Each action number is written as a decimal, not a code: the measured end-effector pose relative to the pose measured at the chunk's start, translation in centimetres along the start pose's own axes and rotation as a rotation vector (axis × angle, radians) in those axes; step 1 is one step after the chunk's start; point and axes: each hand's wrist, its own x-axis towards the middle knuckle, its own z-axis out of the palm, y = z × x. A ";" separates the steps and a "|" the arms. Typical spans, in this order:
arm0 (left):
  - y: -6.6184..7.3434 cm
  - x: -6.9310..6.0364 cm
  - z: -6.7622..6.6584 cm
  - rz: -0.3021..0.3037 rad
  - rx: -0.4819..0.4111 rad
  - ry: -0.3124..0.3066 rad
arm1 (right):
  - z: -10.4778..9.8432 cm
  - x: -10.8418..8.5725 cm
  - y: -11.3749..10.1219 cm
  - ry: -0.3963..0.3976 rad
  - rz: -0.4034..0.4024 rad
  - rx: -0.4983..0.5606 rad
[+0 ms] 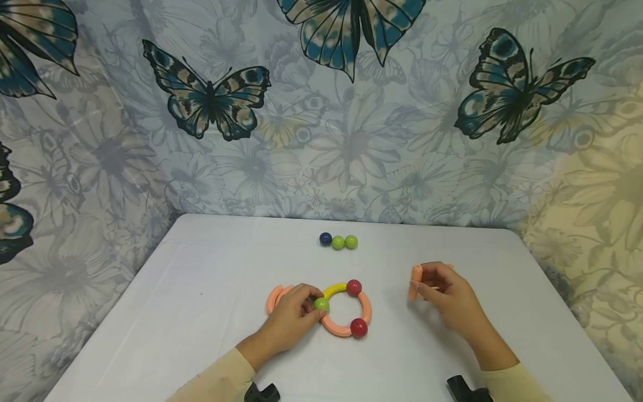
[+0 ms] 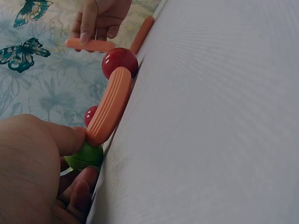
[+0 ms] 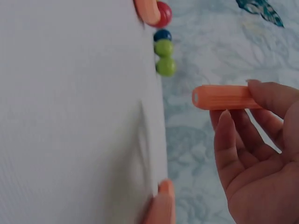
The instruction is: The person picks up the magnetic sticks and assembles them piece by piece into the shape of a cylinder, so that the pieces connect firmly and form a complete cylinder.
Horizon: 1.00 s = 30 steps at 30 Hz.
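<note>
A ring of curved orange pieces point(image 1: 366, 307), a yellow piece point(image 1: 334, 290), red balls point(image 1: 359, 328) and a green ball point(image 1: 321, 304) lies on the table. My left hand point(image 1: 293, 315) pinches the green ball at the ring's left side; in the left wrist view the left hand point(image 2: 35, 163) has its thumb by the end of an orange piece point(image 2: 111, 106). To the right, above the table, my right hand point(image 1: 454, 298) holds an orange piece point(image 1: 416, 281) between thumb and fingers. The right wrist view shows that orange piece point(image 3: 224, 97) in the right hand point(image 3: 261, 154).
A dark blue ball point(image 1: 325, 239) and two green balls point(image 1: 344, 242) sit together at the back of the table. More curved orange pieces point(image 1: 274, 297) lie left of the ring, partly behind the left hand. Another orange piece point(image 1: 450, 267) shows behind the right hand.
</note>
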 end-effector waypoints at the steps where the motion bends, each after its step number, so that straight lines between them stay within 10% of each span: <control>1: 0.0 0.0 0.0 0.002 0.001 0.002 | 0.5 0.0 -0.2 -0.005 -0.010 0.016; 30: 0.0 0.0 -0.1 -0.011 -0.011 -0.001 | 9.1 4.7 -2.9 -0.095 0.012 0.038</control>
